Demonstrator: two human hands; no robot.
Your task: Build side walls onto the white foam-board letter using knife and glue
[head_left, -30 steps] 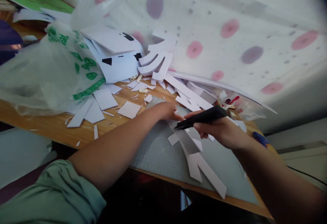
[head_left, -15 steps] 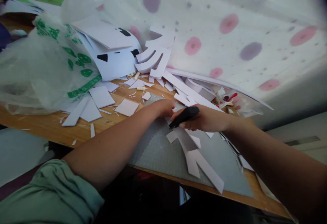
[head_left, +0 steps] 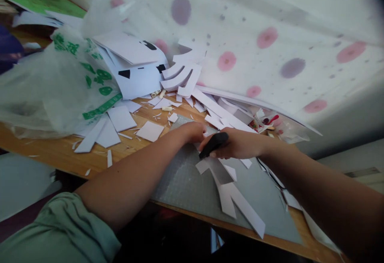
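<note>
While right hand (head_left: 237, 145) grips cutter (head_left: 214, 144), tip hidden, left hand (head_left: 193, 130) half-covered.

Position: worn on the head, over the near edge of the bench (head_left: 54, 151).
Direction: aimed forward and down, and tilted, so the near edge is seen sloping towards the lower right.
Nearness: close; the left hand (head_left: 192, 131) and right hand (head_left: 240, 145) are seen mid-frame.
Far limit: the bench's far edge.
</note>
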